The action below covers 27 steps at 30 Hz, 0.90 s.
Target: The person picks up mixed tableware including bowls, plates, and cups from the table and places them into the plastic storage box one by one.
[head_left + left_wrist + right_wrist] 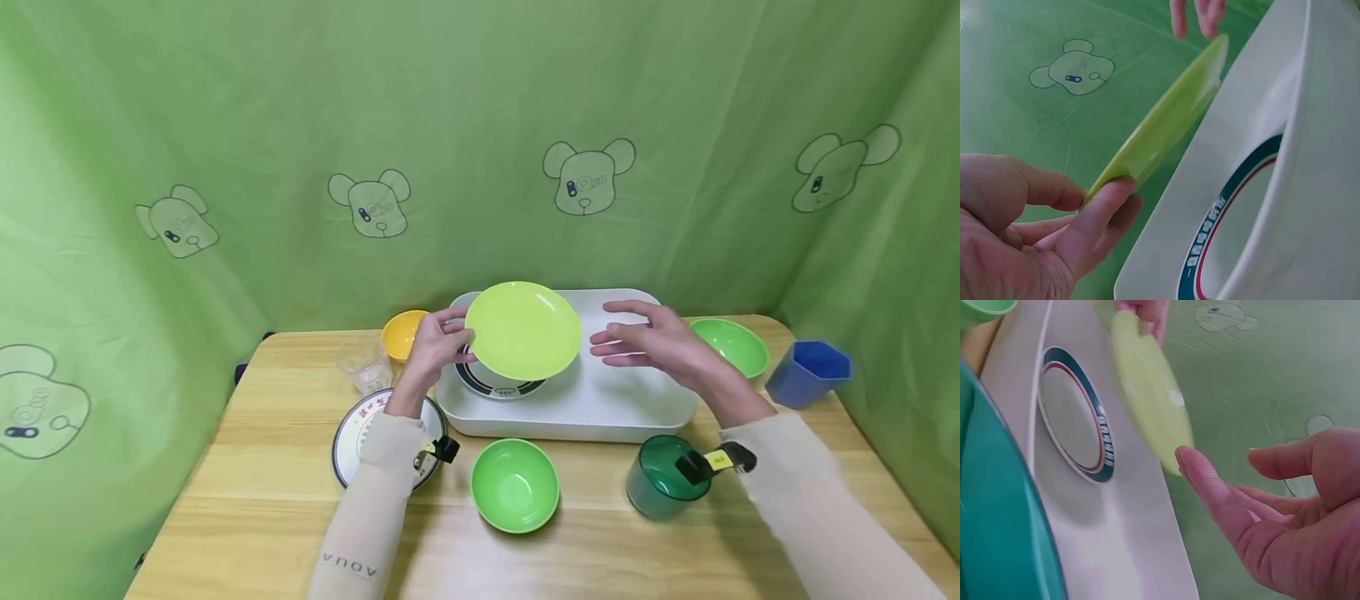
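Green fabric (465,92) hangs behind the wooden table (262,467). My left hand (441,337) pinches the lime plate (522,331) by its nine o'clock rim, holding it above the white tray (622,392), over a patterned plate (506,391). My right hand (651,337), fingers spread, hovers at the lime plate's three o'clock, apart from it. From the white tray, a green bowl (514,486) sits at seven o'clock, a blue cup (806,377) at three.

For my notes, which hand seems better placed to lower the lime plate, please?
Probably the left hand: it pinches the lime plate from one side, while the right hand is apart, holding nothing.
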Available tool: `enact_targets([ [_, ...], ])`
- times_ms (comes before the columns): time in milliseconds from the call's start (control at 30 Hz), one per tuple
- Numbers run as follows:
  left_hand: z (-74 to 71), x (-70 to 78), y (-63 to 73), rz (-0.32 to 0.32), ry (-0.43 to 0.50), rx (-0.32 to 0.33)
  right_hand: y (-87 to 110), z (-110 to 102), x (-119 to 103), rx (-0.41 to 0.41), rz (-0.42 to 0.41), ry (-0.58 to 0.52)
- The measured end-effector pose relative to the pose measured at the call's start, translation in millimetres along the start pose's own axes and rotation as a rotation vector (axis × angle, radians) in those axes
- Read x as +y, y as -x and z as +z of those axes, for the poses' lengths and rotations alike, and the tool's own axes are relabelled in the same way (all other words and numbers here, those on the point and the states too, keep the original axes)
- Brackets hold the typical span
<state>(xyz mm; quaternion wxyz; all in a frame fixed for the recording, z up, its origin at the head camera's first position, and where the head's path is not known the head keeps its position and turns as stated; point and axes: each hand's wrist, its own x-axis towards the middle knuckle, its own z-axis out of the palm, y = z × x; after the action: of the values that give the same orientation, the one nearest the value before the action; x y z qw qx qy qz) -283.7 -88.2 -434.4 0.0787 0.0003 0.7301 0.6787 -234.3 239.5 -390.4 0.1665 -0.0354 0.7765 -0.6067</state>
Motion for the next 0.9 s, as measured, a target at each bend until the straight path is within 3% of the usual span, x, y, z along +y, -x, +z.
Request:
enact_targets([
  [267, -3.0, -3.2, -4.8, 0.013, -0.158, 0.030, 19.6, -24.7, 12.1, 0.095, -0.045, 0.032],
  [567, -4.9, -11.5, -12.8, 0.002, -0.228, 0.015, 33.2, -45.9, 45.9, 0.305, -0.101, 0.303],
  [733, -7.4, -15.3, -15.8, 0.003, -0.242, 0.029, 37.5, -52.4, 59.6, 0.332, -0.118, 0.407],
  [900, -6.6, -14.2, -16.3, -0.008, -0.251, 0.025, 42.0, -54.4, 71.8, 0.298, -0.054, 0.478],
])
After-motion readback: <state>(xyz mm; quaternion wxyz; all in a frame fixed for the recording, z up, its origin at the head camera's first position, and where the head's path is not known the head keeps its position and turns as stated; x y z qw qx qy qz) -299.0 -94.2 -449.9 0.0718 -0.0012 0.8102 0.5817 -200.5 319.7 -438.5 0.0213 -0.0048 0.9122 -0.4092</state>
